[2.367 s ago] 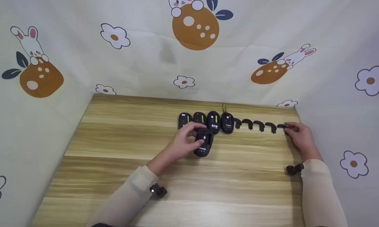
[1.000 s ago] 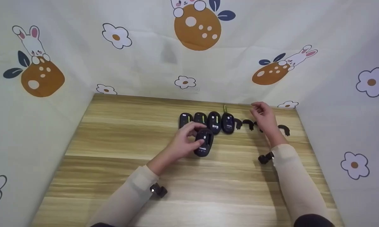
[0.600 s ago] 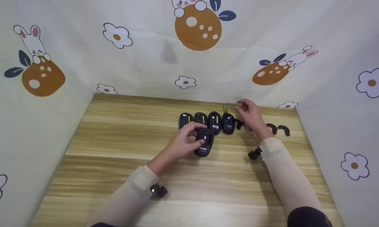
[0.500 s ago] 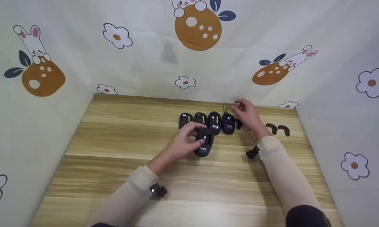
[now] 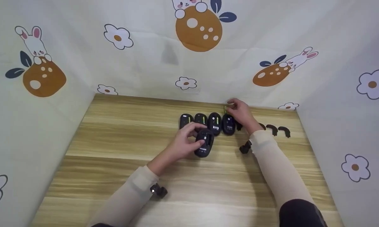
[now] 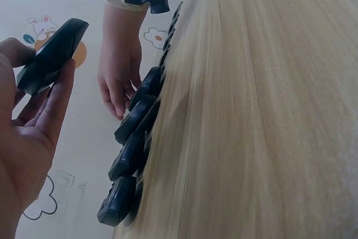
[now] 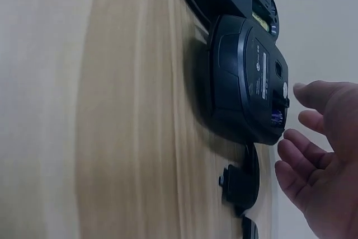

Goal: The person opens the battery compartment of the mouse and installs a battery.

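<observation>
My left hand [image 5: 184, 142] holds a black computer mouse [image 5: 203, 150], underside up, over the table in front of a row of mice. In the left wrist view the thumb and fingers grip this mouse [image 6: 56, 54] by its sides. My right hand [image 5: 243, 116] is at the back, beside the right-end mouse [image 5: 229, 127], with its fingertips right at a green battery [image 5: 225, 109] behind that mouse. The right wrist view shows the right hand [image 7: 330, 149] with loosely bent, parted fingers beside the mouse [image 7: 240, 82]; a purple battery [image 7: 277, 117] shows in its slot.
Three more upturned mice, the leftmost mouse [image 5: 185, 119] among them, line up left of the right-end mouse, with yellow-green batteries in their slots. Several black curved covers [image 5: 272, 129] continue the row rightward, partly behind the right arm. A printed cloth [image 5: 145, 69] borders the wooden table [image 5: 113, 132].
The right hand has let go of the rightmost cover, leaving it on the table, and has moved left along the back to the green battery. The left hand and its mouse have stayed put.
</observation>
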`<action>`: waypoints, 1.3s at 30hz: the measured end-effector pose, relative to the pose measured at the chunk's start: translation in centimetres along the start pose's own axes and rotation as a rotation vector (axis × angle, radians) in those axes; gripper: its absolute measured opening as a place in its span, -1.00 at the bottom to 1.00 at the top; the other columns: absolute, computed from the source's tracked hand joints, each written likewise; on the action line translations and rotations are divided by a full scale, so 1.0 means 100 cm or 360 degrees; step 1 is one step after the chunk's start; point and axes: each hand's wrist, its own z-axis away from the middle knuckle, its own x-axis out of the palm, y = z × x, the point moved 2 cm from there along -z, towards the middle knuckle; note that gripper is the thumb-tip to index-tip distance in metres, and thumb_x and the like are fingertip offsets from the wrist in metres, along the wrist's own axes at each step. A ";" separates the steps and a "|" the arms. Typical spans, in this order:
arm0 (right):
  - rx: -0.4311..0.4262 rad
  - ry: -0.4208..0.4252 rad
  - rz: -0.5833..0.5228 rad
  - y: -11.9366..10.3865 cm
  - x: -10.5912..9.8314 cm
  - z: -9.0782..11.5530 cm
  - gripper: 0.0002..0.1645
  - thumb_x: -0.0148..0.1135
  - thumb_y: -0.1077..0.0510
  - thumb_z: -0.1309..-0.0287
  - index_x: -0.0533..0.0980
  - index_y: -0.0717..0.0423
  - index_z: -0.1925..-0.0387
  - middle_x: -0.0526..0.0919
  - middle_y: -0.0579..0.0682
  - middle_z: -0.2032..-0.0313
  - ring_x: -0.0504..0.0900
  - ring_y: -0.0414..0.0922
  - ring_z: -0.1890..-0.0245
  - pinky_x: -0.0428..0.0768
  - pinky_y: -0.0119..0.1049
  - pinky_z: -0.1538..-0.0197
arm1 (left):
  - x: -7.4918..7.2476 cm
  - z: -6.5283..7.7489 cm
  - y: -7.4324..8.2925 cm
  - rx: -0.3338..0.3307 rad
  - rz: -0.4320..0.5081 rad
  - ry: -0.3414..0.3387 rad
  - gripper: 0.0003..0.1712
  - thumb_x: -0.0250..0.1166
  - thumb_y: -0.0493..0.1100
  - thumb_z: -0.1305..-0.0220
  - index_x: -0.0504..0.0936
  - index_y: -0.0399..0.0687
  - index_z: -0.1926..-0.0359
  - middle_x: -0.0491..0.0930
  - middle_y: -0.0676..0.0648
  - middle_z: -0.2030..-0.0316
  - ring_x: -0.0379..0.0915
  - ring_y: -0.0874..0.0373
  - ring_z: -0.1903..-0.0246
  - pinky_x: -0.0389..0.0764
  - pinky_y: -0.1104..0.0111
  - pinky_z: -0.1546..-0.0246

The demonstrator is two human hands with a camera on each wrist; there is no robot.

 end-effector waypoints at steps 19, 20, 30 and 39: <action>0.0083 -0.0206 -0.0014 0.006 0.000 -0.011 -0.50 0.41 0.21 -0.46 0.61 0.30 -0.34 0.69 0.29 -0.23 0.63 0.13 -0.12 0.59 0.04 -0.29 | -0.001 0.000 0.001 -0.0042 -0.0028 0.0019 -0.44 0.48 -0.42 -0.31 0.66 -0.13 -0.31 0.58 -0.17 -0.20 0.66 -0.25 -0.08 0.83 0.22 -0.06; 0.0080 -0.0216 -0.0009 0.006 0.000 -0.012 -0.50 0.41 0.21 -0.47 0.61 0.30 -0.35 0.69 0.29 -0.24 0.62 0.12 -0.13 0.58 0.03 -0.30 | -0.001 0.001 0.001 -0.0046 -0.0032 0.0021 -0.44 0.48 -0.41 -0.31 0.66 -0.12 -0.31 0.58 -0.16 -0.20 0.66 -0.25 -0.08 0.83 0.22 -0.05; 0.0070 -0.0278 -0.0036 0.011 -0.002 -0.014 -0.49 0.42 0.23 -0.47 0.62 0.31 -0.36 0.73 0.26 -0.18 0.64 0.05 -0.07 0.61 -0.10 -0.21 | -0.002 0.001 0.001 -0.0019 -0.0049 0.0019 -0.45 0.48 -0.42 -0.32 0.66 -0.14 -0.31 0.58 -0.17 -0.19 0.66 -0.25 -0.05 0.85 0.23 0.02; 0.0077 -0.0287 -0.0025 0.015 -0.005 -0.015 -0.50 0.44 0.20 -0.48 0.62 0.30 -0.34 0.74 0.23 0.00 0.62 -0.05 0.12 0.59 -0.29 0.04 | -0.001 0.001 0.000 0.0012 -0.0059 0.0012 -0.44 0.48 -0.42 -0.32 0.65 -0.17 -0.32 0.57 -0.16 -0.17 0.65 -0.18 -0.01 0.86 0.23 0.10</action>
